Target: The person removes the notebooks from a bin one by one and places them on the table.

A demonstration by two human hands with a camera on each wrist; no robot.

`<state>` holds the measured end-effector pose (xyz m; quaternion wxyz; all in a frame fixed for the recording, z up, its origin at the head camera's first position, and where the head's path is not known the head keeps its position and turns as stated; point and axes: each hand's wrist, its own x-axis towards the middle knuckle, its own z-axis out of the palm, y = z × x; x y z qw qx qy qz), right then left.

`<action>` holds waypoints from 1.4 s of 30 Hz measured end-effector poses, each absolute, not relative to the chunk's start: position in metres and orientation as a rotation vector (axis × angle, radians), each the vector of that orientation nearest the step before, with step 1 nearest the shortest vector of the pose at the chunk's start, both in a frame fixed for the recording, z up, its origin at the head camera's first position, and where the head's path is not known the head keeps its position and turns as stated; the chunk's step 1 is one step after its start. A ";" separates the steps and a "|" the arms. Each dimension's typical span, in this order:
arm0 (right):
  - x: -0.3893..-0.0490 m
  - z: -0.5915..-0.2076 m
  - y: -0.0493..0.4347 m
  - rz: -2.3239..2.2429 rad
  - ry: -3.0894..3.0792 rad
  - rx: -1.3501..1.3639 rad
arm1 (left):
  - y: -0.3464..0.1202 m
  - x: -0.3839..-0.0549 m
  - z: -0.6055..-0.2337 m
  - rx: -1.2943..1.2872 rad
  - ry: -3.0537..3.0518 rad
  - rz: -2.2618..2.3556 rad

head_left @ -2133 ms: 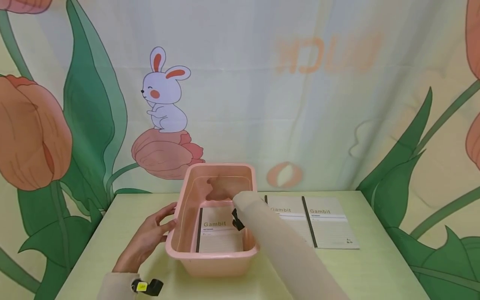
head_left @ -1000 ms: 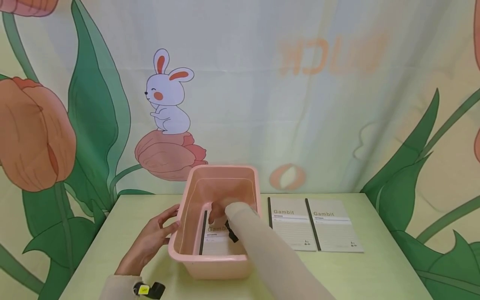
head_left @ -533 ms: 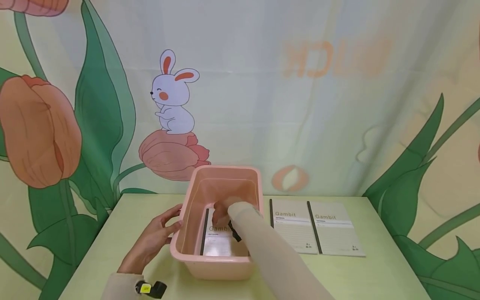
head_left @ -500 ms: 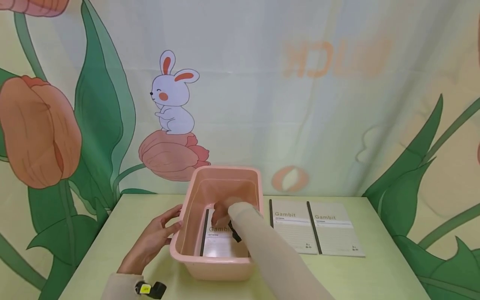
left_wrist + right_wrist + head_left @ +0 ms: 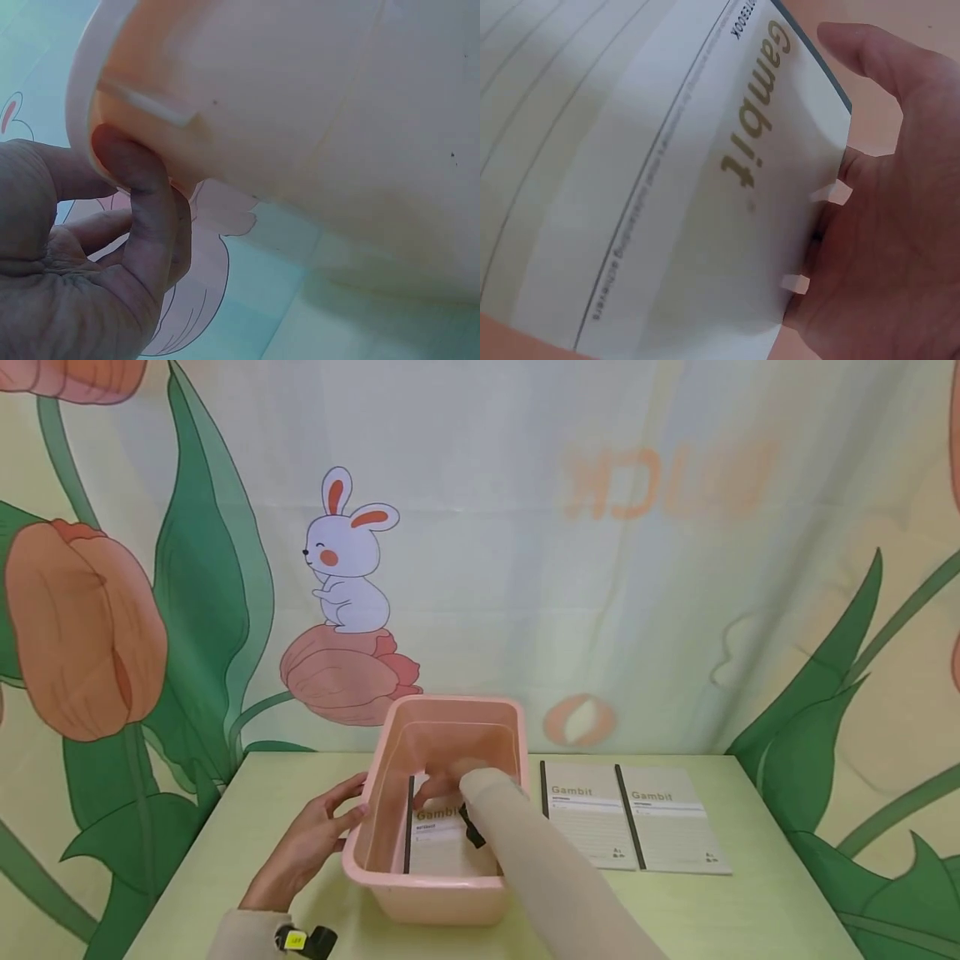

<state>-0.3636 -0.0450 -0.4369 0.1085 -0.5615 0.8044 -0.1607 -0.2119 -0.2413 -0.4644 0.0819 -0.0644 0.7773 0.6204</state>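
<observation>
A pink plastic basin (image 5: 435, 900) stands on the table, a notebook (image 5: 442, 852) with a dark spine and "Gambit" on its cover inside it. My left hand (image 5: 311, 831) grips the basin's left rim; in the left wrist view, thumb and fingers bend about the edge. My right hand (image 5: 447, 778) is down in the basin at the notebook's far end. In the right wrist view, its fingers reach behind the top edge of the notebook (image 5: 652, 172), their tips hidden. The thumb (image 5: 855, 49) stretches out past the spine, apart from the cover.
Two matching notebooks, one nearer (image 5: 588, 822) the basin and one farther right (image 5: 678, 831), lie side by side on the pale green table (image 5: 757, 910). A printed curtain (image 5: 480, 568) with a rabbit and tulips hangs behind the table.
My right hand has come down from the basin's back wall to the notebook inside. That notebook's spine has turned slightly. My left hand keeps its grip on the rim.
</observation>
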 end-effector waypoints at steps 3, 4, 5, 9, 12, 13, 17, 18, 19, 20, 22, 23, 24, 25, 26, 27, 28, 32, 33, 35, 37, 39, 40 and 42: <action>-0.397 -0.491 -0.054 -0.421 2.484 -1.622 | -0.241 -0.212 -0.465 -0.184 2.319 1.859; -0.400 -0.494 -0.060 -0.372 2.501 -1.612 | -0.241 -0.211 -0.466 -0.185 2.319 1.859; -0.400 -0.494 -0.062 -0.352 2.517 -1.619 | -0.241 -0.211 -0.466 -0.185 2.318 1.860; -0.385 -0.477 -0.060 -0.373 2.687 -1.270 | -0.241 -0.211 -0.466 -0.185 2.312 1.864; -0.380 -0.472 -0.053 -0.519 2.739 -0.952 | -0.241 -0.211 -0.466 -0.188 2.312 1.862; -0.379 -0.470 -0.051 -0.563 2.734 -0.919 | -0.241 -0.212 -0.466 -0.191 2.314 1.860; -0.378 -0.460 -0.048 -0.680 2.693 -0.859 | -0.242 -0.212 -0.466 -0.203 2.320 1.853; -0.378 -0.457 -0.047 -0.691 2.702 -0.853 | -0.242 -0.212 -0.466 -0.204 2.321 1.853; -0.377 -0.454 -0.047 -0.699 2.719 -0.865 | -0.242 -0.212 -0.466 -0.203 2.321 1.855; -0.377 -0.451 -0.047 -0.690 2.742 -0.887 | -0.242 -0.212 -0.466 -0.200 2.318 1.857; -0.376 -0.444 -0.046 -0.673 2.790 -0.917 | -0.242 -0.211 -0.467 -0.194 2.313 1.863; -0.375 -0.441 -0.046 -0.665 2.818 -0.932 | -0.242 -0.211 -0.467 -0.191 2.314 1.864; -0.375 -0.437 -0.045 -0.645 2.851 -0.968 | -0.242 -0.211 -0.467 -0.188 2.312 1.866; -0.374 -0.434 -0.044 -0.633 2.868 -0.971 | -0.242 -0.211 -0.467 -0.185 2.310 1.870; -0.372 -0.430 -0.043 -0.614 2.878 -0.966 | -0.242 -0.211 -0.468 -0.182 2.309 1.870; -0.371 -0.426 -0.042 -0.603 2.882 -0.930 | -0.241 -0.211 -0.468 -0.180 2.308 1.872; -0.370 -0.423 -0.041 -0.590 2.877 -0.895 | -0.241 -0.211 -0.468 -0.177 2.308 1.872; -0.366 -0.408 -0.037 -0.521 2.884 -0.789 | -0.240 -0.212 -0.467 -0.177 2.299 1.878; -0.365 -0.404 -0.037 -0.513 2.897 -0.784 | -0.240 -0.212 -0.467 -0.182 2.298 1.877; -0.363 -0.396 -0.036 -0.517 2.934 -0.820 | -0.240 -0.212 -0.467 -0.190 2.297 1.874; -0.361 -0.387 -0.036 -0.541 2.974 -0.856 | -0.240 -0.212 -0.467 -0.196 2.299 1.868; -0.359 -0.378 -0.036 -0.560 3.014 -0.890 | -0.240 -0.212 -0.466 -0.202 2.305 1.863; -0.358 -0.374 -0.036 -0.565 3.034 -0.901 | -0.239 -0.212 -0.466 -0.202 2.304 1.864; -0.356 -0.366 -0.036 -0.563 3.074 -0.919 | -0.239 -0.212 -0.466 -0.204 2.304 1.862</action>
